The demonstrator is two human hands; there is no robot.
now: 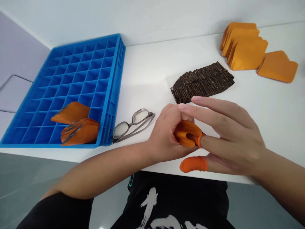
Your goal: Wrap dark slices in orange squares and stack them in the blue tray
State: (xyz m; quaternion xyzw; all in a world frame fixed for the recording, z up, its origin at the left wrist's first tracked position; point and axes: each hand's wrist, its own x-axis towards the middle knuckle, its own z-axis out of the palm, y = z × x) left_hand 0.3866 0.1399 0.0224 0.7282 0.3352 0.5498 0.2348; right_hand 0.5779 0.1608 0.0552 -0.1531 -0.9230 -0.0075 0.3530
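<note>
My left hand (168, 133) is gripping the pouch (187, 130), its mouth facing right. My right hand (235, 136) is sitting splayed, holding nothing visible, one capped finger (212, 143) meeting that mouth.

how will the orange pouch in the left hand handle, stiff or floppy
The pouch is probably bendy, since its mouth bows open in the left hand. It looks light, with thin walls. It may keep some shape, as the orange stack lies fairly flat with neat corners.
</note>
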